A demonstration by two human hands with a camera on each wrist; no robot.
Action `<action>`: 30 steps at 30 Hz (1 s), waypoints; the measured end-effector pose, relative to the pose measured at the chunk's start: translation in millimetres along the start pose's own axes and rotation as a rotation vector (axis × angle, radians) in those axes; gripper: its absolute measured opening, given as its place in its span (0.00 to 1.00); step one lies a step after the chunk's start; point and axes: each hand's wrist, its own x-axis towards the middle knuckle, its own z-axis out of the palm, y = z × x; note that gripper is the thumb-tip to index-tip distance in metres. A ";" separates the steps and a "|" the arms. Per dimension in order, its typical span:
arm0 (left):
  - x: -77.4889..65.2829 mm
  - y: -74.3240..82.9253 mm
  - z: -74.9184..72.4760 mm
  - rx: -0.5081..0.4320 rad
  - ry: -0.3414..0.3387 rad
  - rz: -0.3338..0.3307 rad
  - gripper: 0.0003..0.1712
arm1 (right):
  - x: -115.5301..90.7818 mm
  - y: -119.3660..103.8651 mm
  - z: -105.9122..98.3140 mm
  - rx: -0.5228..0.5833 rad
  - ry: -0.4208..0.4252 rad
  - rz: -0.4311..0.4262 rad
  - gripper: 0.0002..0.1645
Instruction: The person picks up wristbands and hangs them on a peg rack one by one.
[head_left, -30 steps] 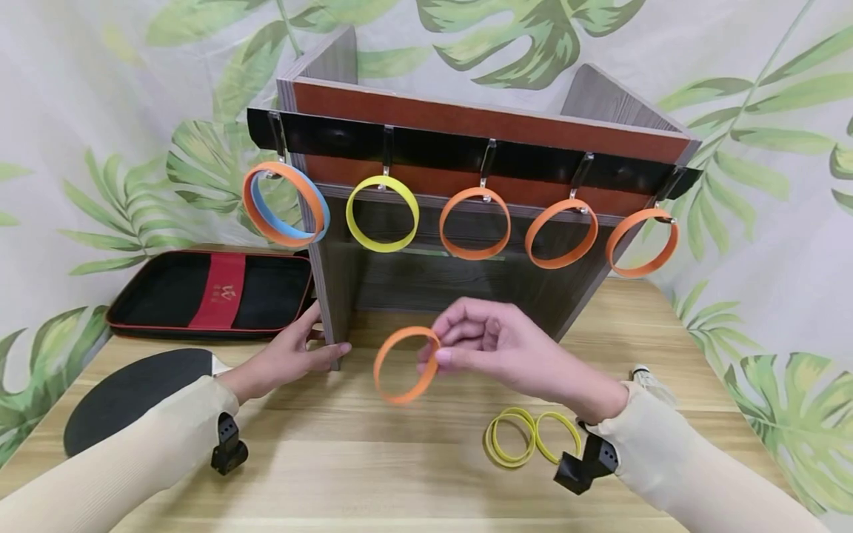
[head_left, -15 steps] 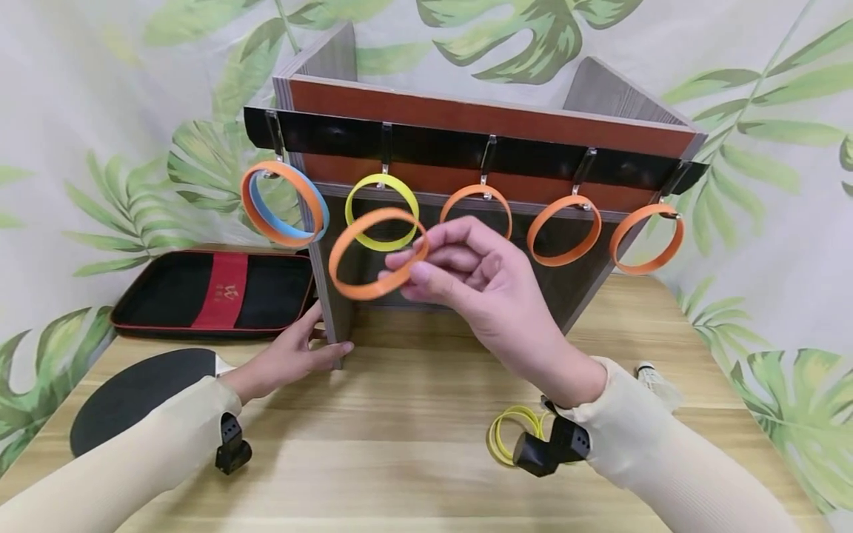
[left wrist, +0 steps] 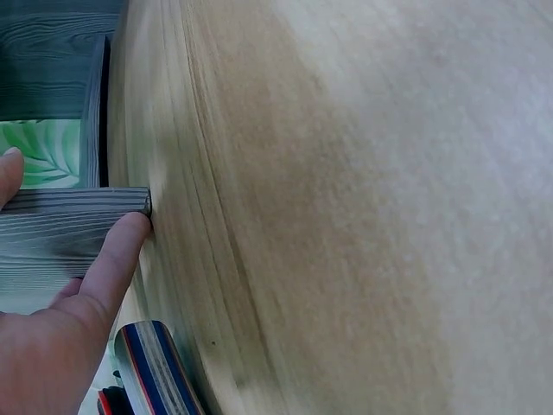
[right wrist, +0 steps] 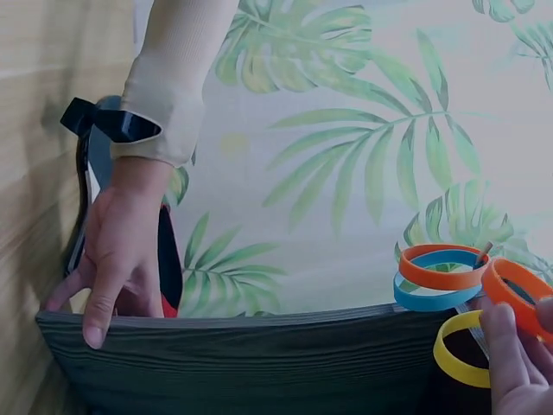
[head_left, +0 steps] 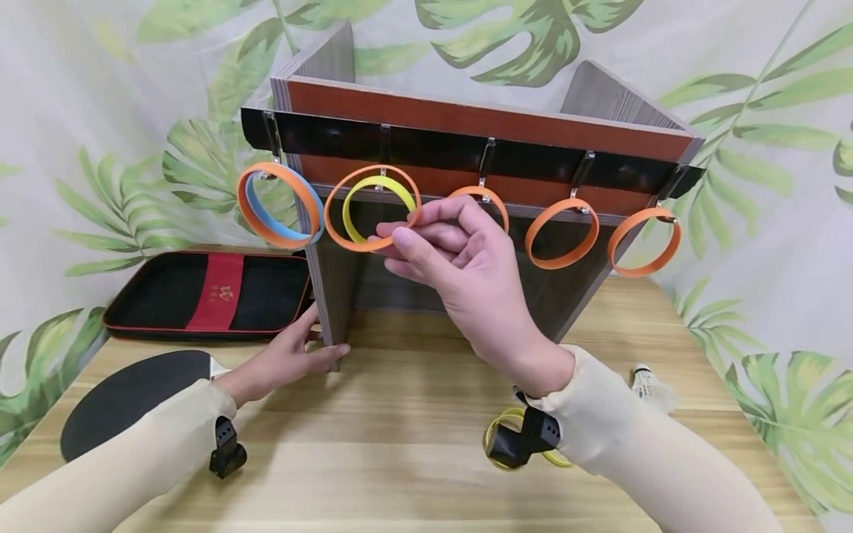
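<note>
My right hand pinches an orange silicone wristband between thumb and fingers. It is raised at the second hook, overlapping a yellow wristband that hangs there. My left hand grips the lower front edge of the grey wooden stand's side panel, thumb on its inner side. On the first hook hang an orange wristband and a blue wristband. Another orange wristband, on the third hook, is partly hidden by my right hand. The fourth and fifth orange wristbands hang farther right.
A black hook strip runs across the stand's front. Yellow wristbands lie on the table, partly covered by the right wrist camera. A black table tennis paddle, a black-and-red case and a shuttlecock lie around.
My right hand has lifted the orange wristband from low before the stand up to the second hook, turning it to face the yellow one. The left hand stays on the panel.
</note>
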 end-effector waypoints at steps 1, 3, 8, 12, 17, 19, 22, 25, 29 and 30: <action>-0.1 -0.1 0.0 -0.001 -0.001 0.001 0.53 | 0.4 0.7 0.6 0.001 0.005 0.004 0.09; 0.1 -0.3 0.2 0.000 -0.002 0.006 0.53 | 1.1 2.1 1.1 0.008 0.018 0.018 0.08; 0.2 1.0 0.6 -0.007 0.000 0.022 0.52 | 1.2 5.4 1.2 0.039 0.031 0.067 0.07; -1.0 2.4 0.9 -0.007 0.000 0.009 0.52 | -1.2 8.9 0.6 0.045 0.019 0.107 0.07; -3.2 1.7 0.7 -0.001 0.007 0.000 0.52 | -5.2 11.3 0.2 0.038 -0.009 0.146 0.08; -4.3 0.5 0.4 -0.003 0.008 -0.001 0.52 | -6.2 11.8 -0.2 0.032 -0.021 0.157 0.09; -4.9 -1.0 0.3 -0.012 0.007 -0.005 0.52 | -9.0 11.8 -1.5 0.024 -0.038 0.171 0.10; -3.3 -0.9 1.0 -0.005 0.005 -0.003 0.52 | -13.1 11.8 -4.9 0.014 -0.051 0.188 0.10; -1.1 0.6 2.3 0.010 0.006 -0.001 0.52 | -20.0 14.5 -12.7 -0.023 -0.088 0.182 0.11; -0.8 1.0 2.5 0.015 0.006 0.001 0.52 | -22.3 15.5 -15.2 -0.034 -0.102 0.177 0.11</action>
